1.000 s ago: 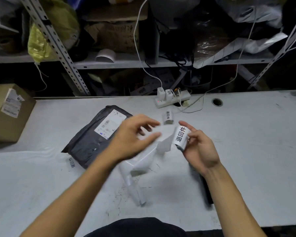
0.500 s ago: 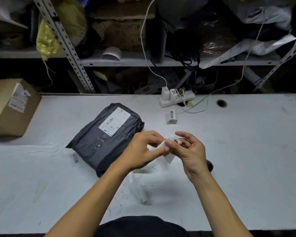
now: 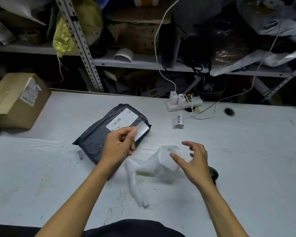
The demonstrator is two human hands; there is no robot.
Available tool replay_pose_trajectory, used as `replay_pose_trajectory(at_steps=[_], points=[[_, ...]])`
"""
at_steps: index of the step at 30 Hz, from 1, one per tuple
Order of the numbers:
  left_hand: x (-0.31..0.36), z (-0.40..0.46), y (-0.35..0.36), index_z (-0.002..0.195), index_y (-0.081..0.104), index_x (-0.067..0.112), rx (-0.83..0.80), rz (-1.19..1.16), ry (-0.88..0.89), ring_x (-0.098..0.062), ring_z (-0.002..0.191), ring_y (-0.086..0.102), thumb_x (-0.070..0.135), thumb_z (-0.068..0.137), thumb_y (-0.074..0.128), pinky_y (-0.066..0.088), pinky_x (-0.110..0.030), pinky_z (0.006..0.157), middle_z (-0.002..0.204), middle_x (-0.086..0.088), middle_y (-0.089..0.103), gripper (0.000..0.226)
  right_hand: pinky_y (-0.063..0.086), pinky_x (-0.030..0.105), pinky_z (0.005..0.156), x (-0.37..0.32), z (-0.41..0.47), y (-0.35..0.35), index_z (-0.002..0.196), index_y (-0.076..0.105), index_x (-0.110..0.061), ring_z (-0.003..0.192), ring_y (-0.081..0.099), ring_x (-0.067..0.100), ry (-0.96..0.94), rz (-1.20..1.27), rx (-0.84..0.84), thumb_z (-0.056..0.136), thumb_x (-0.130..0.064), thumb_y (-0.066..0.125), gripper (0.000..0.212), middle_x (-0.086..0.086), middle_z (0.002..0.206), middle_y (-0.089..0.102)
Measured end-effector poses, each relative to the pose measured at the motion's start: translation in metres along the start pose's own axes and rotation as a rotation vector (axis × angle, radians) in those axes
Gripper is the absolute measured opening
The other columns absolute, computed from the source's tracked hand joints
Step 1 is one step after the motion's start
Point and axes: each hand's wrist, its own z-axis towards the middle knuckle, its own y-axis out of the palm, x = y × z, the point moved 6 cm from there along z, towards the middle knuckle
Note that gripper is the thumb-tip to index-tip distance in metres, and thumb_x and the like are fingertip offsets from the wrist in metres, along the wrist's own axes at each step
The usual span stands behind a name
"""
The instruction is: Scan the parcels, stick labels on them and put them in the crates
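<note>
A dark grey poly-bag parcel (image 3: 99, 135) with a white shipping label lies on the white table (image 3: 246, 151), left of centre. My left hand (image 3: 118, 146) pinches a small white sticker label (image 3: 141, 131) and holds it over the parcel's near right corner. My right hand (image 3: 193, 159) hovers with spread fingers above a curled strip of white label backing paper (image 3: 154, 165) on the table, holding nothing.
A brown cardboard box (image 3: 15, 100) sits at the far left. A curled printed label (image 3: 178, 121) stands near a white power strip (image 3: 184, 103) with cables. Another printed label (image 3: 80, 154) is stuck on the table. A dark object (image 3: 214, 173) lies behind my right wrist. Cluttered shelves rise behind.
My hands have parted. The left hand carried the peeled label leftwards over the parcel, and the right hand let go of the backing strip, which now lies on the table.
</note>
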Motion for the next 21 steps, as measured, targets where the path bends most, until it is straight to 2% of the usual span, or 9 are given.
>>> replay_pose_trajectory(at_steps=[2,5,7,9,11,13,15,19,21], points=[[-0.001,-0.003,-0.002,0.097,0.076,0.022,-0.055,-0.038,0.002,-0.018,0.046,0.058,0.02,0.094,0.068,0.052,-0.024,0.051,0.058,-0.008,0.066,0.009,0.048,0.025,0.075,-0.015,-0.001,0.019,0.098,0.07,-0.021,0.097,0.064,0.016,0.081,0.203,-0.115,0.086,-0.043,0.074,0.025,-0.009,0.103,0.068],[-0.002,-0.007,-0.002,0.098,0.077,0.018,-0.104,-0.102,0.009,-0.023,0.074,0.075,0.018,0.083,0.076,0.061,-0.031,0.073,0.081,-0.008,0.077,0.015,0.047,0.028,0.067,-0.043,-0.006,0.067,0.099,0.074,-0.005,0.08,0.069,0.02,0.34,0.515,-0.482,0.093,-0.058,0.053,0.057,0.01,0.09,0.075],[-0.005,-0.006,-0.008,0.098,0.077,0.017,-0.099,-0.071,0.026,-0.016,0.085,0.075,0.006,0.081,0.079,0.058,-0.024,0.079,0.092,-0.001,0.079,0.02,0.045,0.029,0.066,-0.057,-0.007,0.09,0.102,0.074,-0.005,0.078,0.069,0.021,0.405,0.659,-0.597,0.095,-0.056,0.052,0.056,0.013,0.092,0.074],[-0.009,-0.003,-0.017,0.098,0.077,0.015,-0.115,-0.079,0.014,-0.012,0.089,0.074,-0.001,0.079,0.081,0.055,-0.019,0.081,0.097,0.002,0.079,0.025,0.043,0.027,0.065,-0.063,-0.002,0.104,0.097,0.074,-0.008,0.073,0.068,0.019,0.385,0.723,-0.567,0.094,-0.041,0.06,0.036,0.01,0.088,0.072],[-0.016,0.003,-0.028,0.102,0.077,0.013,-0.155,-0.067,0.008,-0.016,0.095,0.074,-0.002,0.076,0.083,0.056,-0.023,0.087,0.101,-0.001,0.078,0.031,0.042,0.023,0.062,-0.064,0.004,0.114,0.094,0.072,-0.008,0.068,0.064,0.015,0.351,0.716,-0.5,0.095,-0.023,0.065,0.016,0.004,0.077,0.07],[-0.023,0.01,-0.04,0.105,0.077,0.014,-0.214,0.015,-0.007,-0.016,0.098,0.074,0.001,0.073,0.086,0.057,-0.027,0.092,0.102,0.001,0.078,0.036,0.041,0.02,0.058,-0.062,0.01,0.124,0.092,0.072,-0.007,0.062,0.061,0.013,0.341,0.66,-0.468,0.094,-0.012,0.068,0.007,0.001,0.068,0.068],[-0.033,0.022,-0.053,0.109,0.076,0.019,-0.27,0.118,-0.052,-0.011,0.1,0.073,0.007,0.07,0.091,0.058,-0.031,0.094,0.104,0.006,0.077,0.044,0.042,0.019,0.057,-0.063,0.018,0.136,0.089,0.073,-0.008,0.06,0.061,0.012,0.307,0.554,-0.436,0.092,-0.009,0.071,0.004,0.004,0.072,0.072],[-0.05,0.06,-0.089,0.127,0.062,0.04,-0.183,0.422,-0.013,0.0,0.12,0.056,0.039,0.058,0.097,0.05,-0.036,0.105,0.13,0.019,0.062,0.078,0.043,0.018,0.053,-0.08,0.05,0.151,0.089,0.072,-0.008,0.058,0.057,0.011,0.276,0.512,-0.257,0.091,-0.009,0.072,0.002,0.003,0.072,0.071],[-0.058,0.077,-0.097,0.146,0.04,0.043,-0.158,0.708,0.002,-0.011,0.142,0.031,0.069,0.049,0.087,0.031,-0.042,0.119,0.153,0.011,0.038,0.111,0.043,0.016,0.052,-0.088,0.079,0.153,0.091,0.069,-0.009,0.055,0.056,0.007,0.252,0.452,-0.164,0.087,-0.012,0.078,0.01,0.0,0.071,0.067]])
